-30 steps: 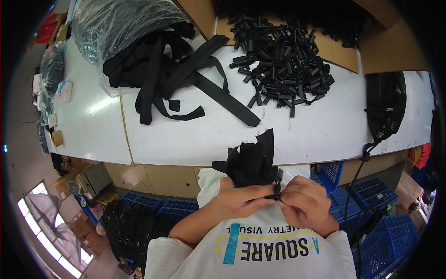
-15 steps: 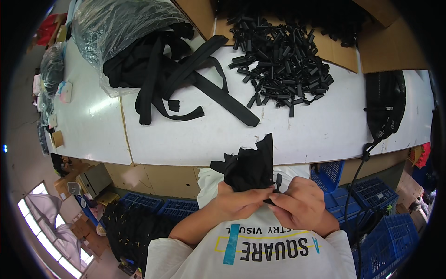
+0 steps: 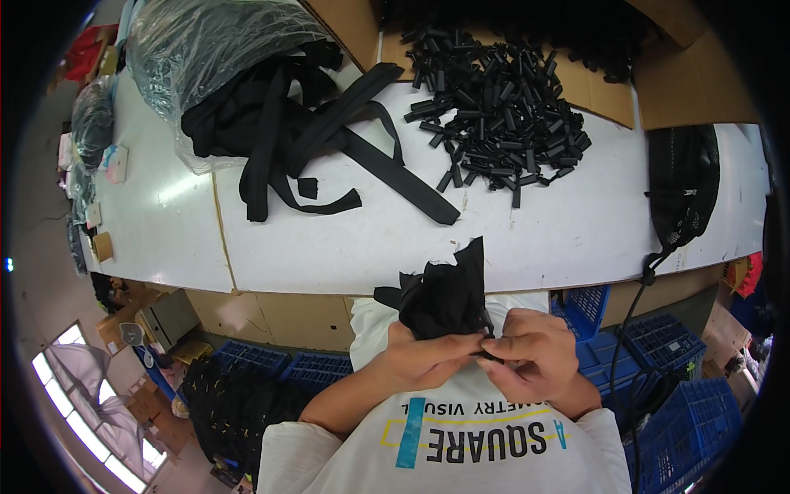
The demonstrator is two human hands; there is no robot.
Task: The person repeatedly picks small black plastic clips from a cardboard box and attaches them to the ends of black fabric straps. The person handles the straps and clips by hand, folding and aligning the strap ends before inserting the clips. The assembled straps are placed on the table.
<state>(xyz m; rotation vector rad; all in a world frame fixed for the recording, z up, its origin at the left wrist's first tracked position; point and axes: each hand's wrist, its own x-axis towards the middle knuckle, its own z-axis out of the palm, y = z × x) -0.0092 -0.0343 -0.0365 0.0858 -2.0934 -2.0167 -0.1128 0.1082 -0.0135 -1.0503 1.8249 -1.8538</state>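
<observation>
In front of my chest, my left hand [image 3: 424, 358] is closed round a bunch of black fabric strips [image 3: 444, 300], whose ragged ends stick up above the fingers. My right hand [image 3: 535, 350] pinches a narrow black piece [image 3: 491, 356] right beside the left fingertips. The two hands nearly touch there, and the fingers cover most of that piece, so its kind cannot be made out. Beyond them on the white table [image 3: 535, 239] lies a heap of small black zipper pulls [image 3: 502, 115]. Left of the heap are loose black fabric strips [image 3: 370, 156].
A clear plastic bag [image 3: 214, 49] holds more black strips at the far left. An open cardboard box [image 3: 699, 82] with dark pieces stands at the back right, near a black pouch with a cord [image 3: 683, 185]. Blue crates [image 3: 687, 440] sit below the table.
My right hand has turned slightly and its fingers have closed in at the left fingertips. The small black pull that stuck up between the hands is now mostly hidden.
</observation>
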